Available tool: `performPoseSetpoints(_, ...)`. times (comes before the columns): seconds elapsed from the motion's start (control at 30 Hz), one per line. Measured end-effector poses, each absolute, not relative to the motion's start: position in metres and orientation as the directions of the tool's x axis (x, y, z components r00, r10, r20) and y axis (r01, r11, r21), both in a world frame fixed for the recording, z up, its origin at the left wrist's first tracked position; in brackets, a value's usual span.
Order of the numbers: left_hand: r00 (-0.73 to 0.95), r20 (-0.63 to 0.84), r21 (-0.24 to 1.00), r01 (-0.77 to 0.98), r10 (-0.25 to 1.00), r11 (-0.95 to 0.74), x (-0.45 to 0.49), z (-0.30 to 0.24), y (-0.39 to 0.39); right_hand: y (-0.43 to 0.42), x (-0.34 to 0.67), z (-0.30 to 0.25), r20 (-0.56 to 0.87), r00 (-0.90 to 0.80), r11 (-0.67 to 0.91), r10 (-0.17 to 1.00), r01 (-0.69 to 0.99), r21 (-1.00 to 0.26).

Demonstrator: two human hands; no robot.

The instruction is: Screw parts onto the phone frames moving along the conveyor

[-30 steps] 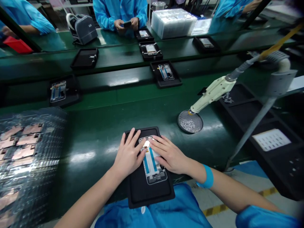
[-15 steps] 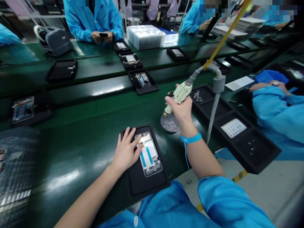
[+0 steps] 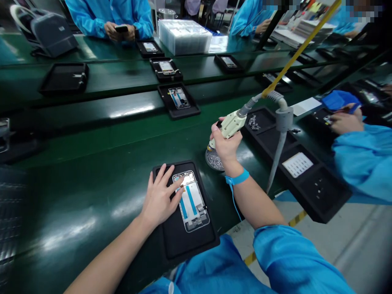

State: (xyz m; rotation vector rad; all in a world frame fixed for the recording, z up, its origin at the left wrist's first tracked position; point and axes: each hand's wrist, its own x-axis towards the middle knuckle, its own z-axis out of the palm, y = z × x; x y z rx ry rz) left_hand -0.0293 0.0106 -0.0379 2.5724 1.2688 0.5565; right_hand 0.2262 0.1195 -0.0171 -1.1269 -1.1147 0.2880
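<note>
My right hand is wrapped round a pale electric screwdriver, a blue band on its wrist. The driver's tip points down at a round dish of small screws, partly hidden by the hand; whether it touches the screws I cannot tell. My left hand lies with spread fingers over a black tray. In that tray sits an opened phone body with two blue strips. The left thumb and index finger rest on its upper left part.
A long black parts tray with small pieces lies to the right, beside a co-worker's hand. The screwdriver's grey cable hangs there. Further black trays stand ahead, before a clear plastic stack and a grey bag.
The view has shifted slightly. My right hand and the screwdriver have moved a little left over the screw dish. My left hand stays on the phone. The right co-worker's hand now holds something blue.
</note>
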Motion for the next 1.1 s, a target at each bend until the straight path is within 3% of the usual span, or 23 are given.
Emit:
performPoseSetpoints(0.5, 0.538, 0.254, 0.338, 0.729, 0.803, -0.595, -0.026, -0.038, 0.010, 0.119, 0.223, -0.015, 0.557, 0.492, 0.445, 0.669, 0.336, -0.830)
performPoseSetpoints(0.67, 0.517, 0.250, 0.372, 0.729, 0.818, -0.575, -0.019, -0.038, 0.009, 0.092, 0.211, 0.018, 0.596, 0.524, 0.569, 0.609, 0.234, -0.788)
performPoseSetpoints(0.77, 0.542, 0.261, 0.393, 0.696, 0.798, -0.601, -0.018, -0.037, 0.007, 0.067, 0.187, 0.034, 0.629, 0.463, 0.647, 0.625, 0.145, -0.749)
performPoseSetpoints(0.9, 0.577, 0.286, 0.413, 0.646, 0.765, -0.642, -0.020, -0.036, 0.005, 0.047, 0.148, 0.028, 0.562, 0.295, 0.573, 0.773, 0.057, -0.818)
performPoseSetpoints(1.1, 0.541, 0.274, 0.461, 0.651, 0.795, -0.603, -0.018, -0.038, 0.003, 0.041, 0.125, 0.004, 0.522, 0.100, 0.510, 0.847, 0.125, -0.851)
